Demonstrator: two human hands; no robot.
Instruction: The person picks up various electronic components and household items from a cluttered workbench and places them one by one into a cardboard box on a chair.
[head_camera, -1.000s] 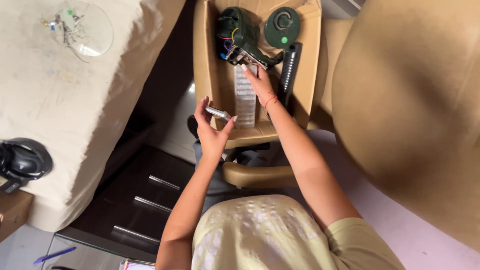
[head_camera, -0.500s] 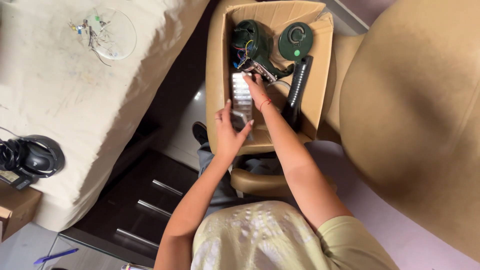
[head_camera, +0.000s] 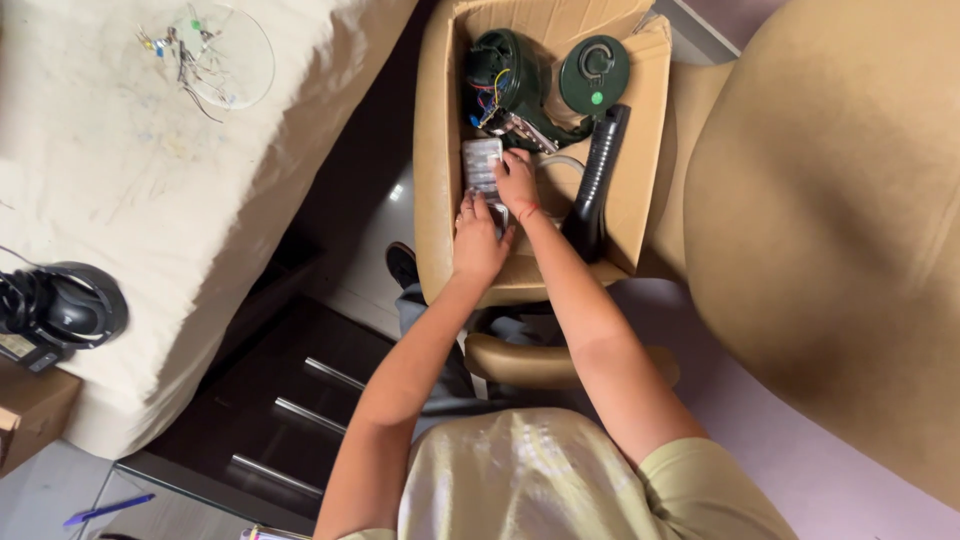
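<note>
Both hands are inside the cardboard box (head_camera: 640, 190), which sits on a tan stool in front of the person. The thing they work on is a small clear ribbed plastic piece (head_camera: 481, 165), lying flat in the box near its left wall, at about 7 o'clock from the dark green round machine part (head_camera: 505, 75). The right hand (head_camera: 517, 180) rests on the right edge of the piece with its fingers curled down onto it. The left hand (head_camera: 478, 245) sits just below, fingers close together and touching the piece's lower end; I cannot tell if they grip it or only press. To do this well, I think both hands should hold the piece by its edges and lift it straight up, slowly. The colored wires (head_camera: 487, 100) at 12 o'clock are very near, so keep fingers away from them. The black ribbed hose (head_camera: 597, 180) at 3 o'clock could snag too.
</note>
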